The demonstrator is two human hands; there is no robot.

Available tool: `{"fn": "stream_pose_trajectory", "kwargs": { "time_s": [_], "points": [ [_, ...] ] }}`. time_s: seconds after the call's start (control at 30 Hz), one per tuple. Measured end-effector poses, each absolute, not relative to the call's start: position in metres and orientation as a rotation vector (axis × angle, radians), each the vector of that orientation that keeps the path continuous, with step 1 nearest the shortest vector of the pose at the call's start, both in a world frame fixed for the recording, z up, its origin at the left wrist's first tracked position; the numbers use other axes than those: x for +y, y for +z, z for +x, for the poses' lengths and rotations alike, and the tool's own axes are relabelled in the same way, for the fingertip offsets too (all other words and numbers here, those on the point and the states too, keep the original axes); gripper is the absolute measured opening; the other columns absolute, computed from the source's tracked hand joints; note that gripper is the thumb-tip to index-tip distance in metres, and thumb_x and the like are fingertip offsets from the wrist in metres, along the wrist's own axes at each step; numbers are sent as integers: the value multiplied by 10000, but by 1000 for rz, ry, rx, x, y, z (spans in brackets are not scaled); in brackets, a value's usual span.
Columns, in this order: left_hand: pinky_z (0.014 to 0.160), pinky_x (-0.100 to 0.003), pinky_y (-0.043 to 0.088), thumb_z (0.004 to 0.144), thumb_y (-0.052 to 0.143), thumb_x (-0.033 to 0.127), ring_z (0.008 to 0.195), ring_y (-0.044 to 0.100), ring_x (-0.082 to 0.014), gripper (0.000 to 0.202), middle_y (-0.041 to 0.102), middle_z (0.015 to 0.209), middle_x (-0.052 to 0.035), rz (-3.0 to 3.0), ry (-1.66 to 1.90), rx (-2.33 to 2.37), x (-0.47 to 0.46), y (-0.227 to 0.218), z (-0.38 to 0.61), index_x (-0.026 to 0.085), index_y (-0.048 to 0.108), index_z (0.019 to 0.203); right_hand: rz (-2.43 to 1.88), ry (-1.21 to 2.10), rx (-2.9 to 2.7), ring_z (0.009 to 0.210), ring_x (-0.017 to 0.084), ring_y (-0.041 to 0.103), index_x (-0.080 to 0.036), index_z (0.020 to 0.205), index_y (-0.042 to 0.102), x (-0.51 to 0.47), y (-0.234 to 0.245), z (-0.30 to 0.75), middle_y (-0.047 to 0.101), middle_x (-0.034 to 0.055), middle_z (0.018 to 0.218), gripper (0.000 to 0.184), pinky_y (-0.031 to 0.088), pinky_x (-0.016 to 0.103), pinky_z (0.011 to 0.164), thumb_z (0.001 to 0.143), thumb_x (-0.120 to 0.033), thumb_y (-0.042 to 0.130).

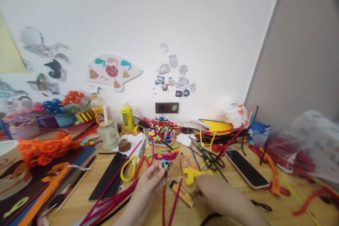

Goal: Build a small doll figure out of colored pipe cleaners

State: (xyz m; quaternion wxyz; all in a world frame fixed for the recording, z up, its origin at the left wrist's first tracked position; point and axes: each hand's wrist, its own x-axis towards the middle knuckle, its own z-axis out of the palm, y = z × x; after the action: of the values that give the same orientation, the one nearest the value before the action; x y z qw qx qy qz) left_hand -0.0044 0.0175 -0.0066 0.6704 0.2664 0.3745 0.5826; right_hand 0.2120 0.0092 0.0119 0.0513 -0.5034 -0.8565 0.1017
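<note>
My left hand (pixel 152 180) is closed around the lower part of a small figure (pixel 165 160), with thumb and fingers pinching it. The figure has a pink-red top with side tufts, a light-blue body and yellow bits. Beside it is a yellow glue gun (pixel 191 174) with a stained nozzle end. My right hand (pixel 205 185) is bent down against the glue gun's handle side. Its fingers are mostly hidden, so I cannot tell whether it grips the gun. An orange-and-white utility knife (pixel 182 193) lies on the table between my hands.
Yellow-handled scissors (pixel 129 167) and a black slab (pixel 108 176) lie left. Behind stands a tray of similar figures (pixel 160 130). Black scissors (pixel 209 155) and a phone (pixel 246 168) are right. Magenta pipe cleaners (pixel 116 203) cross the front. A glass jar (pixel 108 136) stands back left.
</note>
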Motion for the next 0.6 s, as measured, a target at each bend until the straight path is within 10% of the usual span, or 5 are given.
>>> {"fn": "stream_pose_trajectory", "kwargs": {
  "time_s": [0.3, 0.6],
  "points": [
    [630, -265, 523, 452, 853, 293, 668, 660, -169, 434, 704, 788, -14, 672, 1340, 863, 14, 2, 0, 180, 687, 837, -1162, 701, -1987, 955, 183, 567, -223, 1053, 565, 26, 33, 210, 621, 44, 1023, 270, 430, 300, 842, 893, -265, 352],
    [549, -210, 410, 573, 786, 367, 552, 517, -96, 313, 620, 600, -2, 727, 1250, 720, 12, 3, 2, 136, 701, 767, -1104, 634, -1881, 630, 142, 497, -185, 743, 531, 21, 23, 187, 524, -11, 663, 251, 373, 242, 580, 858, -377, 418]
  ]
}}
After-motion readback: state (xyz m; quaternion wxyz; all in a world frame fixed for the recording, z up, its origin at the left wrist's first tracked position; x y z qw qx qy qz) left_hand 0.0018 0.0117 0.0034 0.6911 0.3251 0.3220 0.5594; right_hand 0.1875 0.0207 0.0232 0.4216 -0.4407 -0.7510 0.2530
